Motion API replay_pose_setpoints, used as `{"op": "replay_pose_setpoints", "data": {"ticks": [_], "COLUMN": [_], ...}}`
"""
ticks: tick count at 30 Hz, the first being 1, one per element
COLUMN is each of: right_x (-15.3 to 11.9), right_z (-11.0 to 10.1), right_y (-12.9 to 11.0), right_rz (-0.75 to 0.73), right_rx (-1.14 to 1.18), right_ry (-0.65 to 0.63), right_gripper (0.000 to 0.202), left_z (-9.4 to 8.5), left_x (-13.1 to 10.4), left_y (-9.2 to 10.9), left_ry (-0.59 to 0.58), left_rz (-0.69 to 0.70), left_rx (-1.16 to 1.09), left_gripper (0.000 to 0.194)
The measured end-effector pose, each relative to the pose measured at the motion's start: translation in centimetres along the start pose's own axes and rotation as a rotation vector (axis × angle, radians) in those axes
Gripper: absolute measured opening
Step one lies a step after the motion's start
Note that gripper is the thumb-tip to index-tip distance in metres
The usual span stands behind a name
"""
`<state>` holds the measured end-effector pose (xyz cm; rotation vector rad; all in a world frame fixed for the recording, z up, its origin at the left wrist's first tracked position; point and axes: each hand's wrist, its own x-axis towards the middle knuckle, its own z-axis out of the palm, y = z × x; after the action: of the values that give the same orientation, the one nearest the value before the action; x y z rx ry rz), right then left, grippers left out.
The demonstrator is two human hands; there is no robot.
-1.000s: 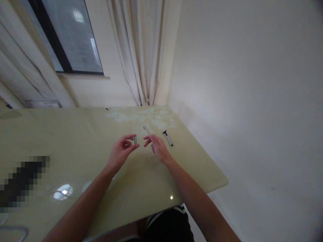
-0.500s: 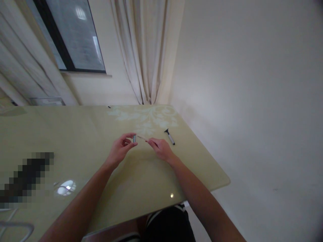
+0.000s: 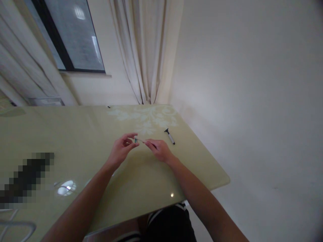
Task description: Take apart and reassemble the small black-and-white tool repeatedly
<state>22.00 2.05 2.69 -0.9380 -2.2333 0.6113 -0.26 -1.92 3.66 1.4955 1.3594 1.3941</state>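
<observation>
Over the right part of the pale green table point(image 3: 202, 163), both hands were up close to each other, fingertips nearly meeting. Left hand point(image 3: 119, 150) had a small greenish piece point(image 3: 136, 140) pinched upright between thumb and fingertips; gap only as wide as the piece, other fingers curled loosely behind. Right hand point(image 3: 161, 150) was closed on a thin pale stick point(image 3: 140, 139), thumb against fingers, stick pointing left. Its far end overlapped the upper part of the piece; contact or just in front, couldn't tell. Too small to make out the tip.

Razor point(image 3: 170, 136) lay on the table just beyond the right hand, black head away from the person, grey handle toward them, well apart from the piece. Tiny dark scrap point(image 3: 109, 107) sat near the table's far edge. Blurred-out dark patch point(image 3: 27, 179) at far left, grey curved tube point(image 3: 22, 224) below it. Behind: window point(image 3: 80, 40), cream curtain point(image 3: 141, 50), bare wall point(image 3: 239, 84) on the right.
</observation>
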Motion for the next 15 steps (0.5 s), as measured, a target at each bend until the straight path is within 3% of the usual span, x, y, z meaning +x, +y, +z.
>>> {"op": "replay_pose_setpoints", "data": {"ticks": [4, 8, 13, 15], "right_x": [0.00, -0.02, -0.06, -0.11], "right_z": [-0.21, -0.16, -0.07, -0.05], "right_y": [0.34, 0.17, 0.03, 0.07], "right_rz": [0.030, -0.041, 0.019, -0.020], "right_rx": [-0.027, -0.019, -0.056, -0.034], "right_ry": [0.075, 0.034, 0.083, 0.071], "right_gripper": [0.045, 0.042, 0.042, 0.043], "left_z": [0.02, 0.07, 0.11, 0.14], "left_x": [-0.06, -0.06, -0.01, 0.02], "left_y": [0.16, 0.25, 0.17, 0.01], "left_ry": [0.012, 0.002, 0.003, -0.003], "left_rz": [-0.004, -0.001, 0.001, 0.006], "left_rx": [-0.007, -0.010, 0.008, 0.005], "left_gripper": [0.053, 0.053, 0.050, 0.050]}}
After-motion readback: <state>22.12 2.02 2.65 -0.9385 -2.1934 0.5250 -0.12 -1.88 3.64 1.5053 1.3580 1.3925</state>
